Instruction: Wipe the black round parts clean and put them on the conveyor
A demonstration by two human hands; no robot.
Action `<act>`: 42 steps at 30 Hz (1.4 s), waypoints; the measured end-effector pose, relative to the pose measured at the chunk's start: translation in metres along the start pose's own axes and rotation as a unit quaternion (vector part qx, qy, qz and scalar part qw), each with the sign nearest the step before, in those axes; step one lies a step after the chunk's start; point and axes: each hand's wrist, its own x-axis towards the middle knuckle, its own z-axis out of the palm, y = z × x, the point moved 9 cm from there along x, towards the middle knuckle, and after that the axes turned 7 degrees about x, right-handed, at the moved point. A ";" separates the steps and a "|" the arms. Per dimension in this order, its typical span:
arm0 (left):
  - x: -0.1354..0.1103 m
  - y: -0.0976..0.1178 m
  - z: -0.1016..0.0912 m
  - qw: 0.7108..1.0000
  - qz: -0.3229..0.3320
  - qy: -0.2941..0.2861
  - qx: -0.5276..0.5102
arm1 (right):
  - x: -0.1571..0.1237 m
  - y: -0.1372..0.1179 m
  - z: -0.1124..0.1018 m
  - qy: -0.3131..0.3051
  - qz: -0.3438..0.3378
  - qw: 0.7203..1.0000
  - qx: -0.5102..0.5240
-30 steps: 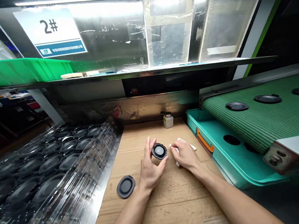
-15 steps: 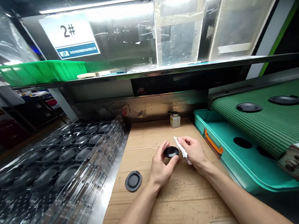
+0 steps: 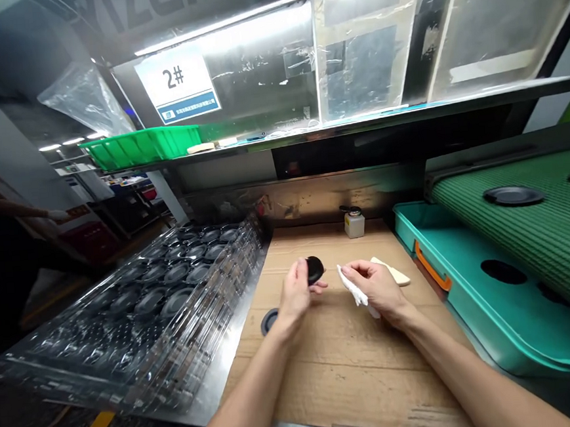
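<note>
My left hand (image 3: 295, 293) grips a round black plastic lid (image 3: 314, 270) by its left edge, tilted up with its face turned to the right. In my right hand (image 3: 375, 286) a crumpled white cloth (image 3: 353, 288) is pinched between thumb and fingers, a small gap away from the lid. Another dark lid (image 3: 269, 320) lies on the cardboard sheet (image 3: 336, 367), partly covered by my left forearm. Behind my right hand a flat cream-coloured pad (image 3: 394, 272) rests on the cardboard, its near part hidden.
A small square bottle (image 3: 354, 224) stands at the cardboard's back. Clear trays (image 3: 178, 360) of black lids are stacked at left. On the right, a teal bin (image 3: 451, 319) sits beside a green conveyor (image 3: 504, 236) carrying lids. A green basket (image 3: 146, 145) is on the shelf. A person (image 3: 1, 242) is at far left.
My left hand has tilted the lid upright and drawn it away from the cloth. The view has swung left; the cream pad and a person at far left now show.
</note>
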 end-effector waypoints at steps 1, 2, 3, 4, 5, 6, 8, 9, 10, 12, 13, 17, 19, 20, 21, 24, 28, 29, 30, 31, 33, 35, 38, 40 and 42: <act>-0.003 0.006 -0.013 1.000 -0.006 0.006 0.001 | 0.001 0.004 -0.001 -0.013 -0.002 0.999 -0.038; -0.009 0.012 -0.029 1.000 -0.007 0.016 0.010 | 0.002 0.009 0.000 -0.039 -0.002 0.996 -0.081; -0.016 0.017 -0.046 0.999 -0.009 0.030 0.027 | 0.001 0.016 0.003 -0.073 0.002 0.990 -0.123; -0.025 0.021 -0.061 0.998 -0.018 0.036 0.049 | 0.000 0.022 0.006 -0.108 0.006 0.981 -0.164; -0.035 0.021 -0.075 0.996 -0.039 0.032 0.073 | -0.001 0.027 0.008 -0.134 0.005 0.970 -0.205; -0.044 0.019 -0.088 0.992 -0.065 0.025 0.104 | -0.002 0.029 0.009 -0.147 -0.005 0.958 -0.246; -0.062 0.012 -0.108 0.977 -0.117 -0.006 0.179 | -0.001 0.025 0.005 -0.126 -0.047 0.936 -0.325; -0.069 0.008 -0.114 0.966 -0.138 -0.023 0.218 | 0.000 0.021 0.002 -0.103 -0.069 0.926 -0.357; -0.074 0.005 -0.118 0.954 -0.153 -0.042 0.255 | 0.001 0.016 -0.002 -0.081 -0.085 0.916 -0.383; -0.079 -0.001 -0.120 0.933 -0.164 -0.074 0.313 | 0.002 0.013 -0.009 -0.056 -0.091 0.906 -0.410; -0.079 -0.004 -0.118 0.924 -0.161 -0.085 0.337 | 0.003 0.013 -0.012 -0.053 -0.086 0.904 -0.416; -0.069 -0.004 -0.113 0.897 -0.113 -0.073 0.421 | 0.004 0.017 -0.018 -0.058 -0.073 0.899 -0.429; -0.063 0.001 -0.114 0.883 -0.072 -0.048 0.462 | 0.004 0.018 -0.018 -0.059 -0.076 0.898 -0.429; -0.061 0.004 -0.114 0.874 -0.051 -0.038 0.481 | 0.004 0.018 -0.018 -0.058 -0.078 0.898 -0.428; -0.060 0.007 -0.115 0.865 -0.033 -0.029 0.500 | 0.004 0.018 -0.018 -0.057 -0.080 0.898 -0.428; -0.062 0.009 -0.117 0.841 -0.012 -0.022 0.541 | 0.006 0.014 -0.022 -0.041 -0.081 0.891 -0.444; -0.068 0.002 -0.115 0.820 -0.025 -0.040 0.570 | 0.008 0.003 -0.037 0.032 -0.077 0.864 -0.497; -0.068 0.001 -0.114 0.815 -0.026 -0.043 0.577 | 0.008 0.000 -0.043 0.055 -0.070 0.855 -0.510; -0.069 0.000 -0.112 0.811 -0.026 -0.044 0.583 | 0.007 -0.002 -0.049 0.079 -0.064 0.846 -0.523; -0.069 0.000 -0.111 0.807 -0.026 -0.045 0.588 | 0.007 -0.003 -0.054 0.101 -0.061 0.835 -0.537; -0.069 0.000 -0.107 0.805 -0.024 -0.044 0.591 | 0.005 -0.005 -0.061 0.131 -0.064 0.810 -0.568; -0.069 0.001 -0.102 0.806 -0.024 -0.041 0.590 | 0.005 0.000 -0.065 0.133 -0.048 0.790 -0.597; -0.070 0.002 -0.096 0.809 -0.030 -0.031 0.587 | 0.007 0.017 -0.068 0.100 0.008 0.780 -0.617; -0.071 0.002 -0.093 0.810 -0.030 -0.030 0.586 | 0.008 0.023 -0.068 0.082 0.025 0.781 -0.618; -0.071 0.001 -0.091 0.809 -0.028 -0.035 0.586 | 0.009 0.023 -0.066 0.077 0.016 0.785 -0.614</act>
